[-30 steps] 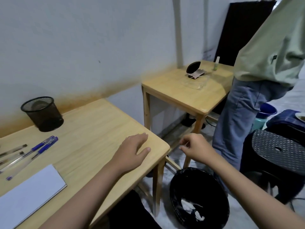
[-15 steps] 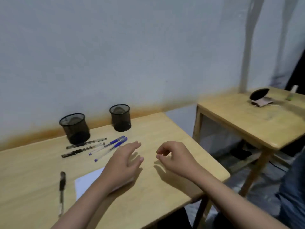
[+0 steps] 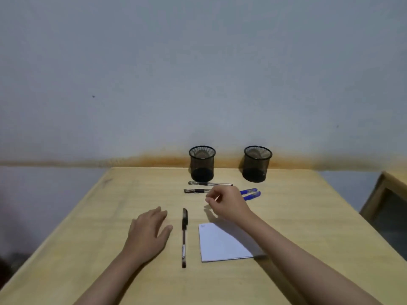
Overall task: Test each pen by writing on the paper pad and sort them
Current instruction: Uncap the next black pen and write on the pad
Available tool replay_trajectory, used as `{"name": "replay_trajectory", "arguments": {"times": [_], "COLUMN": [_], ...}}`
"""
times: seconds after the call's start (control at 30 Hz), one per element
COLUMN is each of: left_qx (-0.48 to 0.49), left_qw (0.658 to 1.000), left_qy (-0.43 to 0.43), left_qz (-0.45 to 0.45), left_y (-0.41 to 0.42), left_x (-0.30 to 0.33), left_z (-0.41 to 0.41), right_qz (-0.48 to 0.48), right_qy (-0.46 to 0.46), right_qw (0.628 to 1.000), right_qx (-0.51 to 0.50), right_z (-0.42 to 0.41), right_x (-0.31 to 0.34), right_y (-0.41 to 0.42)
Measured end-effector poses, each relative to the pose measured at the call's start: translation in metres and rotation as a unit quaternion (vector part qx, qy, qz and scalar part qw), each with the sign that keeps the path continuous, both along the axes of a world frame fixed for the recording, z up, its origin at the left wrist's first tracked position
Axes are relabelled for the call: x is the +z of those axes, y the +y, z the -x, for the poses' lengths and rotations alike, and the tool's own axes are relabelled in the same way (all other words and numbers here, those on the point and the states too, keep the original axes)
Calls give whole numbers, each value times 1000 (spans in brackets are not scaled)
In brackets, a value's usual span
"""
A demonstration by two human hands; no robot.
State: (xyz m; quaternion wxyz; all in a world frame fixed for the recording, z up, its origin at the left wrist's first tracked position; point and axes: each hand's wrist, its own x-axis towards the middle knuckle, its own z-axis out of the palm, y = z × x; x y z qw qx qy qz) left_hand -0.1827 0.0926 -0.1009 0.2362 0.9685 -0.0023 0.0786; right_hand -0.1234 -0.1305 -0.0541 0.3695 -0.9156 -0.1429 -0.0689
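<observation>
A white paper pad [image 3: 221,242] lies on the wooden table [image 3: 308,216], partly under my right forearm. A black pen [image 3: 184,236] lies lengthwise left of the pad. Two more black pens [image 3: 209,184] [image 3: 195,191] lie crosswise near the back, and two blue-capped pens [image 3: 251,193] show behind my right hand. My right hand [image 3: 228,203] hovers over those pens with fingers curled, nothing visibly in it. My left hand [image 3: 149,233] rests flat on the table, fingers spread, left of the lengthwise pen.
Two black mesh pen cups, the left one [image 3: 202,164] and the right one [image 3: 257,164], stand at the table's back edge against the wall. A second wooden table's corner [image 3: 387,183] shows at the far right.
The view has swung left from the side table and bin to face the desk squarely. My right hand has reached forward over the back pens; my left hand has moved left off the pad.
</observation>
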Motion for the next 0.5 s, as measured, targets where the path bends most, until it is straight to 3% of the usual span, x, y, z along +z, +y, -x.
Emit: {"name": "replay_trajectory", "arguments": {"times": [0.4, 0.5], "left_qx": [-5, -6], "left_qw": [1000, 1000], "left_qy": [-13, -14], "left_qz": [-6, 2], "left_y": [1, 2], "left_x": [-9, -9], "left_z": [0, 0], "right_qz": [173, 176], "right_qy": [-34, -55], "right_qw": [984, 983], "right_qx": [-15, -9], "right_z": [-72, -76], "right_x": [-22, -23], "right_y": [32, 32]}}
